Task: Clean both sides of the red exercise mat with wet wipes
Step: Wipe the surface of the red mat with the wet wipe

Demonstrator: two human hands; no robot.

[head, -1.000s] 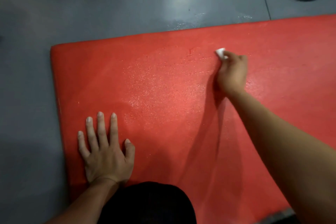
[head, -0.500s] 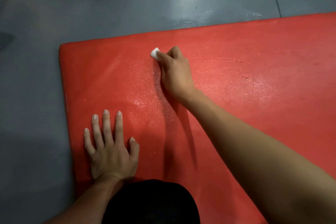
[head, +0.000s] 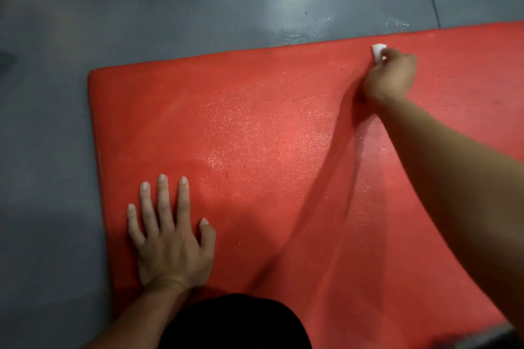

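Red exercise mat [head: 255,136], a thick foam slab with a pebbled surface, lies flat on the grey smooth floor [head: 141,8]. Its long axis runs left to right across the view; the left short edge is in full sight, and the right end runs out of frame.

White wet wipe [head: 378,51], folded to a small wad, sits on the mat close to the far long edge, right of centre. Right hand [head: 391,76] grips it: fingers curled round the wad, only its tip showing past the knuckles, arm stretched well forward. Grip closed on the wipe and pressed to the surface, as far as can be told.

Left hand [head: 170,235] rests palm down, fingers straight and spread, near the left short edge on the near side. It holds nothing; judged to be bracing the body.

Damp sheen shows on the middle of the mat, between the two hands.

Relation that matters: from the grip, most of the visible mat lies to the left and nearer the person. Right hand is the nearer to the far edge; next stroke probably runs along the long axis. Underside judged not yet reached.

Dark garment [head: 235,323] at bottom edge.
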